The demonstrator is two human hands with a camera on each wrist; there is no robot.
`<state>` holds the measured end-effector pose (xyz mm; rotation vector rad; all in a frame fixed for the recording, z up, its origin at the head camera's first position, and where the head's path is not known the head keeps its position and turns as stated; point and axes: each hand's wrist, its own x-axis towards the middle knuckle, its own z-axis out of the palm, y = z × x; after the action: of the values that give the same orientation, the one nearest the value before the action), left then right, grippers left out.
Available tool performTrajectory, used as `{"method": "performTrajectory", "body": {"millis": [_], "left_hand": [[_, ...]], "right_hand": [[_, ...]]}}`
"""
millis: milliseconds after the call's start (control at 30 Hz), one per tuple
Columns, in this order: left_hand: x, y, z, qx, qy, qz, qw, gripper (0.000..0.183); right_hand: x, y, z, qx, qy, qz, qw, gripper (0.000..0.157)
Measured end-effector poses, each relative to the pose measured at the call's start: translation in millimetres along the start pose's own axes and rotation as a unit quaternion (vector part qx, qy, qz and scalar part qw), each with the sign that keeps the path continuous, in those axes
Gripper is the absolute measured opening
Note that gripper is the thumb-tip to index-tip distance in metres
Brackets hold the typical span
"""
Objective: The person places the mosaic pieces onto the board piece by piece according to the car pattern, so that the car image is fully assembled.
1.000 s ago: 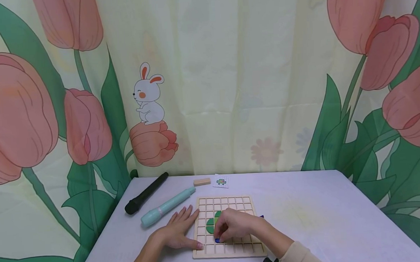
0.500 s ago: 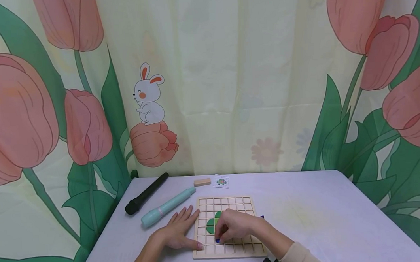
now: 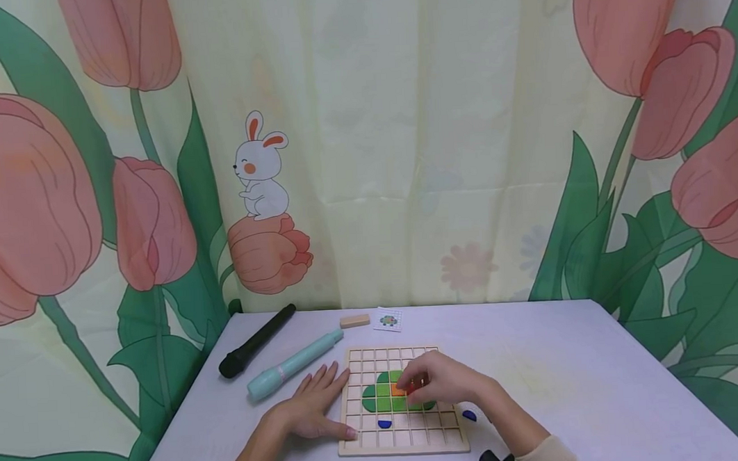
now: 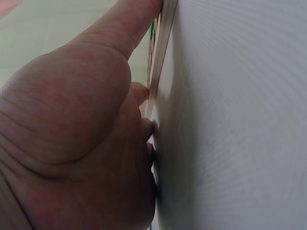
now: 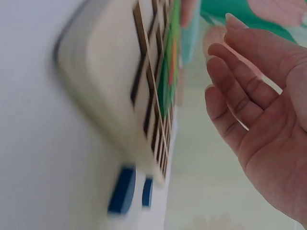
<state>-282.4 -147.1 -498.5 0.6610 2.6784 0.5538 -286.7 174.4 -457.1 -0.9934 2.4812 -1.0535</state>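
Note:
A wooden grid board (image 3: 417, 437) lies on the table, with green tiles (image 3: 383, 404), an orange tile (image 3: 397, 390) and a red tile (image 3: 415, 385) set in its squares. Toward its front sits a blue half-round tile (image 3: 385, 423). My left hand (image 3: 312, 406) is spread at the board's left side, thumb (image 4: 139, 19) on the frame and index fingertip at its edge. Over the tiles hovers my right hand (image 3: 442, 378), partly covering the red one. In the right wrist view that hand (image 5: 268, 105) has loosely bent fingers with nothing between them.
Blue half-round tiles (image 3: 469, 415) lie on the table just right of the board. Behind the left hand are a light-teal tube (image 3: 294, 364) and a black microphone (image 3: 257, 342). A wooden block (image 3: 355, 321) and a small picture card (image 3: 388, 319) lie at the back.
My right hand has let go of the blue tile, which stays on the board, and has moved up and to the right. My left hand has stayed in place.

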Motion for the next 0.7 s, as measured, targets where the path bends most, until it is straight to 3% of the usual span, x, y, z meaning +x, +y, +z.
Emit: {"method": "performTrajectory", "body": {"millis": [233,400,700], "left_hand": [[-0.4,-1.1,-0.9,0.0,0.004,0.002,1.0,0.121],[-0.4,-2.1,-0.3,-0.002,0.004,0.008,1.0,0.121],[-0.4,-1.9,0.2,-0.001,0.002,0.003,1.0,0.121]], "right_hand": [[-22,22,-27.1,0.013,0.05,0.04,0.998,0.022],[-34,32,-41.6,0.022,0.044,0.067,0.997,0.022],[-48,40,-53.0,0.033,0.044,0.073,0.996,0.026]]}}
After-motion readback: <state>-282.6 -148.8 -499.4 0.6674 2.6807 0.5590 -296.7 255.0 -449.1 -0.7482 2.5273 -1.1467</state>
